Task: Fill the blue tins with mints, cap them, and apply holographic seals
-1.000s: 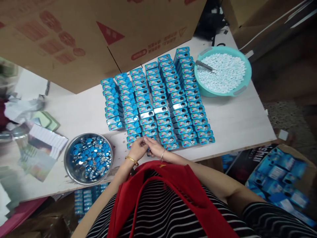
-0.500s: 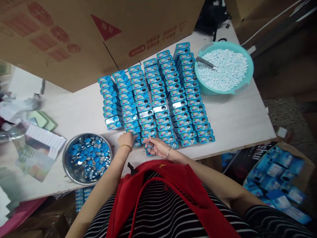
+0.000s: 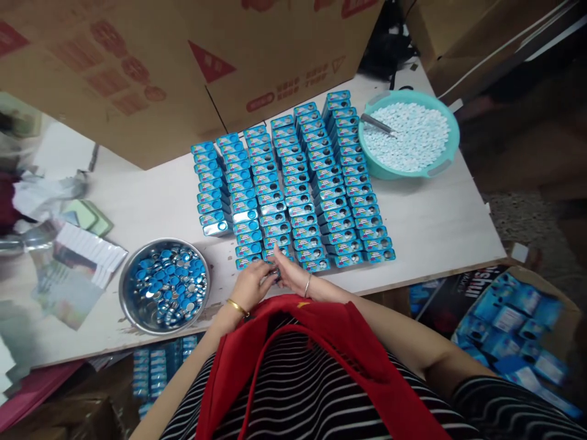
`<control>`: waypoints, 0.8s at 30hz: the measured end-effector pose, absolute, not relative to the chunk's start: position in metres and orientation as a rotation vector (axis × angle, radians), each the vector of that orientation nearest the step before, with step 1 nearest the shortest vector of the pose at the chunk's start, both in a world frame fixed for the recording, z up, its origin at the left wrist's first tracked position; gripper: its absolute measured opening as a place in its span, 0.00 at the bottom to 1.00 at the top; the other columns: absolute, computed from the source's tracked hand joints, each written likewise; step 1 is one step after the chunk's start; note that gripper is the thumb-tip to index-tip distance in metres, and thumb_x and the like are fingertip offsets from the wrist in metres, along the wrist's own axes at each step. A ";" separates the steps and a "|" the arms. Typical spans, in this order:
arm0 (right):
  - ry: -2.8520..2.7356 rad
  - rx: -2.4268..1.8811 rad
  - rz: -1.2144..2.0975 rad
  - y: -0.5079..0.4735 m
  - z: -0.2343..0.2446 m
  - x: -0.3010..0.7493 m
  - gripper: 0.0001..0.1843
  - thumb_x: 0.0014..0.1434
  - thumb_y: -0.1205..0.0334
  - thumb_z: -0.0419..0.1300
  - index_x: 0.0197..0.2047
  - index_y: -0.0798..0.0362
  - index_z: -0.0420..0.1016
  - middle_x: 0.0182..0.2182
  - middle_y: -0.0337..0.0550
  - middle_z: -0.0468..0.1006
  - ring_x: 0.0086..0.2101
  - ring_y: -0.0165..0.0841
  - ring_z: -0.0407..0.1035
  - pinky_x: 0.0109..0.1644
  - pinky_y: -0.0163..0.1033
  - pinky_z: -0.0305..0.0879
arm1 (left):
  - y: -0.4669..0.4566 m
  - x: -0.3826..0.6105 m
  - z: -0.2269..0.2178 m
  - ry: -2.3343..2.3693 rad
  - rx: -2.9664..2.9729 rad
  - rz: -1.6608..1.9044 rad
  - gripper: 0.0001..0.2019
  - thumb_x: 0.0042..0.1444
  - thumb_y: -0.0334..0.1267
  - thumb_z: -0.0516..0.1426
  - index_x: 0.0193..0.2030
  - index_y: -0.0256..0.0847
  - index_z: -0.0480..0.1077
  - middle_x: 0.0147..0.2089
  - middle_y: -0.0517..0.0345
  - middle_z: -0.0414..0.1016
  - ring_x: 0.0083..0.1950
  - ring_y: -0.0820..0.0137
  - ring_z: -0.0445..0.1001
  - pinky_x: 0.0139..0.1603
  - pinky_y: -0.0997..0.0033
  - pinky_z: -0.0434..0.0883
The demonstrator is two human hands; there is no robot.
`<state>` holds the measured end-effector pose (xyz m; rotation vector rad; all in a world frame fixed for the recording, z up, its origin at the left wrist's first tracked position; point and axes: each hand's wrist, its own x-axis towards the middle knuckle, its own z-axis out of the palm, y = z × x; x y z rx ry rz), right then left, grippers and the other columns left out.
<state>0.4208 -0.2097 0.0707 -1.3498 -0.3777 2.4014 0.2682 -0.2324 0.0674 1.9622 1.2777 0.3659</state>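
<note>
Several rows of small blue tins (image 3: 293, 183) lie packed together on the white table (image 3: 435, 226). My left hand (image 3: 250, 284) and my right hand (image 3: 288, 274) meet at the near end of the rows, by the front edge. Both have their fingers curled around a small blue tin (image 3: 274, 273) held between them, mostly hidden by the fingers. A gold bangle sits on my left wrist, a thin silver one on my right. A steel bowl (image 3: 164, 286) of blue and silver round caps stands just left of my left hand.
A teal basin (image 3: 409, 135) of small white tablets with a metal scoop stands at the far right. Large cardboard boxes (image 3: 183, 67) overhang the back of the table. Papers and packets (image 3: 68, 256) lie at the left. A box of blue packs (image 3: 513, 318) sits on the floor, right.
My left hand reached out to the tins near the bowl half a second ago, then came back to meet my right hand at the front edge.
</note>
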 end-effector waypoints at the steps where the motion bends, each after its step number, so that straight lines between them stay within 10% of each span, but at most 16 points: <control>1: -0.397 -1.355 2.411 -0.211 0.072 0.420 0.33 0.60 0.31 0.43 0.43 0.53 0.69 0.23 0.35 0.65 0.21 0.25 0.59 0.19 0.29 0.47 | -0.235 0.268 0.065 1.318 1.943 0.390 0.10 0.62 0.41 0.52 0.41 0.40 0.72 0.36 0.52 0.74 0.38 0.68 0.72 0.41 0.69 0.68; 7: -0.367 -1.285 2.453 -0.215 0.071 0.419 0.28 0.61 0.37 0.49 0.45 0.53 0.70 0.21 0.34 0.66 0.19 0.25 0.60 0.18 0.28 0.48 | -0.231 0.264 0.052 1.690 1.695 0.276 0.07 0.57 0.34 0.53 0.36 0.40 0.72 0.28 0.58 0.73 0.31 0.71 0.71 0.35 0.73 0.66; 15: -0.325 -1.270 2.266 -0.218 0.048 0.440 0.13 0.51 0.70 0.65 0.41 0.56 0.72 0.33 0.40 0.74 0.26 0.24 0.70 0.24 0.28 0.61 | -0.188 0.261 0.051 1.999 1.534 -0.492 0.10 0.56 0.44 0.54 0.36 0.41 0.72 0.39 0.48 0.77 0.44 0.59 0.75 0.39 0.66 0.67; 24: -0.388 -1.333 2.289 -0.219 0.056 0.452 0.10 0.59 0.58 0.61 0.36 0.58 0.72 0.31 0.45 0.79 0.20 0.23 0.69 0.17 0.25 0.56 | -0.167 0.258 0.052 1.973 1.496 -0.741 0.20 0.53 0.53 0.57 0.41 0.36 0.74 0.47 0.38 0.76 0.49 0.50 0.74 0.42 0.61 0.69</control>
